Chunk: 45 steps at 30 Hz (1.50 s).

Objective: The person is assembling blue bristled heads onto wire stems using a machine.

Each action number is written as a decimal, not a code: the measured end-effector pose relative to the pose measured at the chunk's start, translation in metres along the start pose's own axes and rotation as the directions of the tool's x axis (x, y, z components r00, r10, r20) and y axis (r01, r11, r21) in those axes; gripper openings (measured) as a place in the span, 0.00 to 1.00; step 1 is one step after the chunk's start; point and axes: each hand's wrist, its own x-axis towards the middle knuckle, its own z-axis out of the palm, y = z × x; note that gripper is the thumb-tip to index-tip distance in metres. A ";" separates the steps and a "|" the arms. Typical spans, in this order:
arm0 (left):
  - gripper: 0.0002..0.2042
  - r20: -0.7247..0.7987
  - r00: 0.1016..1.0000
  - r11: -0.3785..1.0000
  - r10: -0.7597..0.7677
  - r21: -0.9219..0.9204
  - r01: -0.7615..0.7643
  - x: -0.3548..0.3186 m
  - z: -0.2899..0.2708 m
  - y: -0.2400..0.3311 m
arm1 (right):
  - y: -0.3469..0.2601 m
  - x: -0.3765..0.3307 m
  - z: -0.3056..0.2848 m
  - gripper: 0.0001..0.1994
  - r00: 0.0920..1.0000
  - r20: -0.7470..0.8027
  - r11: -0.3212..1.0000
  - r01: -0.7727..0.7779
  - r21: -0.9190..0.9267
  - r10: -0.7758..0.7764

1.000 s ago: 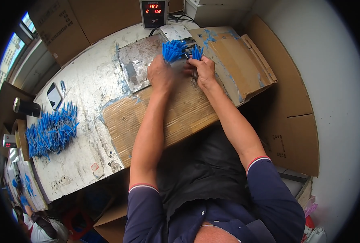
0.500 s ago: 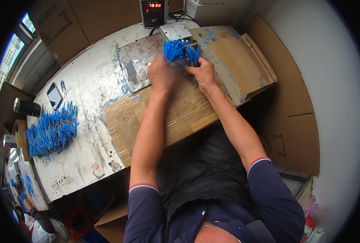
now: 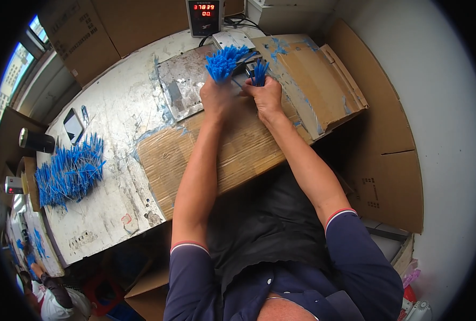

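Note:
My left hand [image 3: 216,100] is wrapped round a thick bundle of blue-tipped thin strips [image 3: 224,63], their blue ends fanned upward. A smaller bunch of blue-tipped strips [image 3: 259,74] stands up from my right hand [image 3: 265,95], closed on it just to the right. Between the two hands the right fingertips are close to a single blue-ended strip; blur hides the detail there. Both hands are over the near edge of a small metal machine [image 3: 235,40]. On the left of the table lies a large heap of the same blue-tipped strips [image 3: 69,174].
A display box with red digits [image 3: 204,18] stands at the back. Flattened cardboard [image 3: 211,155] covers the table's near edge, and a cardboard box [image 3: 313,80] is at right. A phone [image 3: 73,127] and black cylinder [image 3: 36,140] lie left. Another person [image 3: 56,299] works at lower left.
The large bundle in my left hand has tilted and shifted slightly left. My right hand has drawn a little closer to it, still holding its bunch. The display's digits have changed.

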 end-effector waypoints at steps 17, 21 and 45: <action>0.04 -0.089 0.995 0.980 -0.050 -0.198 0.031 -0.003 0.008 0.002 | -0.002 0.006 -0.028 0.06 0.962 0.251 0.951 0.173 -0.257 -0.107; 0.05 -0.088 0.995 0.985 0.043 -0.160 -0.057 -0.004 0.007 -0.004 | -0.002 0.003 -0.022 0.06 0.924 0.377 0.921 0.197 -0.337 -0.059; 0.05 -0.183 0.959 0.944 0.217 0.288 -0.159 0.002 0.001 -0.006 | 0.010 0.025 -0.027 0.04 0.998 0.031 0.982 0.054 -0.180 -0.049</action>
